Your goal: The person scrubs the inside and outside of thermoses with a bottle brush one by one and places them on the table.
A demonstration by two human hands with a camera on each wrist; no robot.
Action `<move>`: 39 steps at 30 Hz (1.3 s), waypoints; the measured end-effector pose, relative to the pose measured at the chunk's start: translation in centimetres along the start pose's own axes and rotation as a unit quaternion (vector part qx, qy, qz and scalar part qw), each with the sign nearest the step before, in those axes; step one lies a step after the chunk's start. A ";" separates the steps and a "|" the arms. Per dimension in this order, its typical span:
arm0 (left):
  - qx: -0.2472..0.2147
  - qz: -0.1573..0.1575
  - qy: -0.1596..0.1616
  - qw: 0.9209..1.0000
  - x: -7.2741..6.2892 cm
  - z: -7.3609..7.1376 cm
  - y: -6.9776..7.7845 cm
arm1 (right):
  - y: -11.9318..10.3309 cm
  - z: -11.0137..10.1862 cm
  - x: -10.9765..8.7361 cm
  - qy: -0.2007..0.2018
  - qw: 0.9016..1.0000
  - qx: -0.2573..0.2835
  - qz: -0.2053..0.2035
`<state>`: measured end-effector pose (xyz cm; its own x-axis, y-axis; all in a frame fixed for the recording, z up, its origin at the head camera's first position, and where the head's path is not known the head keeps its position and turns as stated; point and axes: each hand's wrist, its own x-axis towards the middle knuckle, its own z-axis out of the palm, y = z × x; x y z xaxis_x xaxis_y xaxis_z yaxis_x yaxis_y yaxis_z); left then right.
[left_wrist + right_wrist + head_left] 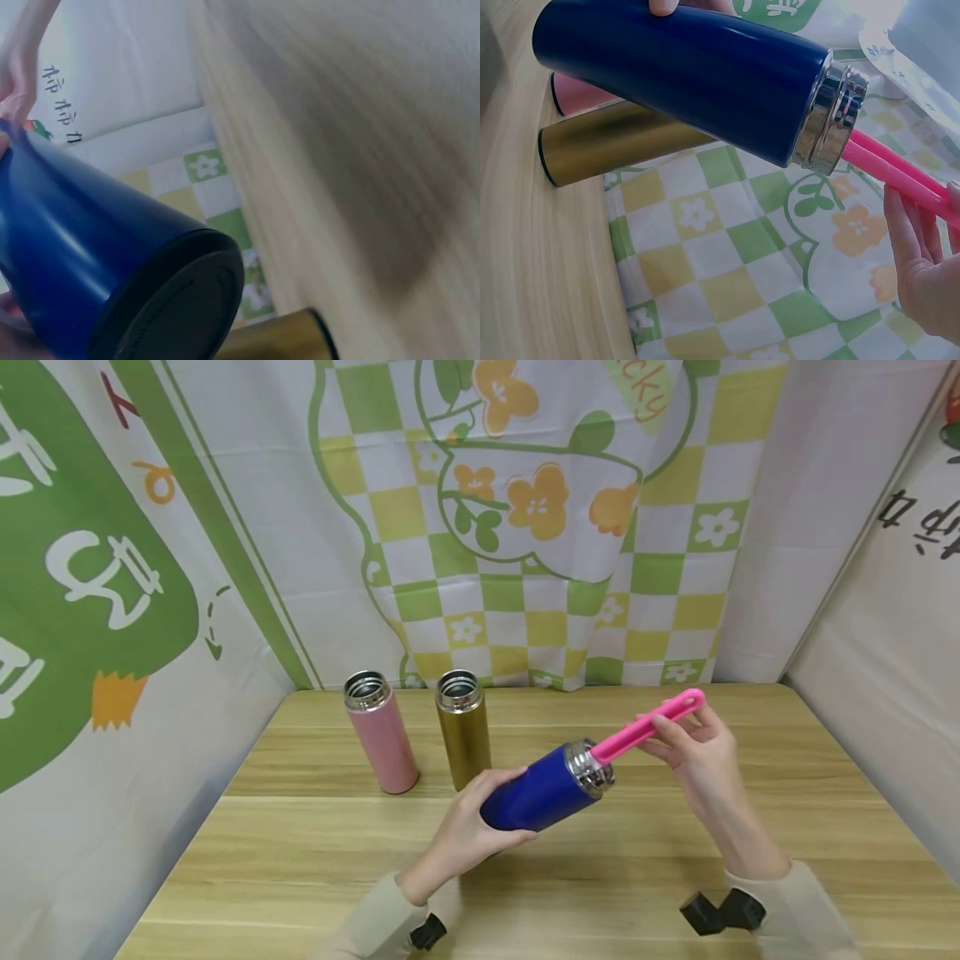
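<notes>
My left hand point(480, 822) grips the lower half of a blue thermos bottle point(536, 793), holding it tilted above the table with its open steel mouth toward the right. In the left wrist view the bottle's dark base point(180, 300) faces the camera. A pink-handled brush point(645, 727) goes into the mouth; its head is hidden inside. My right hand point(701, 756) pinches the handle near its outer end between thumb and fingers. In the right wrist view the ribbed pink handle point(892, 174) slants out of the steel neck point(829, 120).
Behind the left hand, a pink thermos bottle point(384, 739) and a gold thermos bottle point(465, 739) stand upright, both without lids. They are on a wooden table point(300, 852). Printed cloth point(540, 627) hangs along the table's back edge and both sides.
</notes>
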<state>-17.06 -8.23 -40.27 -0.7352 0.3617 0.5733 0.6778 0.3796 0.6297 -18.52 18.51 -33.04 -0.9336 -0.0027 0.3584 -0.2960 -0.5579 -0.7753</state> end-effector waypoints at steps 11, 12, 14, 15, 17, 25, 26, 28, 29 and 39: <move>0.059 0.019 -0.043 0.997 -0.4 -1.8 0.7 | 0.2 -1.0 -1.2 0.054 0.996 0.068 -0.015; 0.064 0.019 -0.045 0.997 -0.4 -1.9 0.7 | 0.0 -1.2 -1.3 0.055 0.995 0.077 -0.025; 0.073 0.016 -0.049 0.996 -0.6 -2.2 0.6 | -0.3 -1.5 -1.2 0.060 0.993 0.089 -0.046; 0.075 0.015 -0.050 0.996 -0.7 -2.3 0.6 | -0.5 -1.6 -1.2 0.060 0.992 0.093 -0.053; 0.079 0.015 -0.054 0.995 -0.8 -2.6 0.5 | -0.8 -1.9 -1.2 0.067 0.992 0.089 -0.059; 0.087 0.031 -0.068 0.993 -0.8 -3.2 0.6 | -1.8 -2.5 -1.5 0.084 0.990 0.092 -0.062; 0.088 0.032 -0.069 0.993 -0.8 -3.2 0.6 | -1.9 -2.5 -1.6 0.087 0.990 0.093 -0.064; 0.090 0.033 -0.068 0.993 -0.9 -3.3 0.6 | -2.2 -2.6 -1.6 0.089 0.989 0.101 -0.064; 0.091 0.034 -0.068 0.993 -0.9 -3.4 0.6 | -2.3 -2.7 -1.6 0.091 0.989 0.100 -0.064; 0.100 0.045 -0.067 0.992 -1.0 -3.7 0.8 | -3.2 -3.0 -1.6 0.092 0.984 0.128 -0.079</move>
<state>-15.86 -11.41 -38.42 -0.6733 0.5059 0.5391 0.7384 0.4975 0.4552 -16.70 22.81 -32.68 -0.9076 0.2389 0.3451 -0.4023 -0.7298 -0.5528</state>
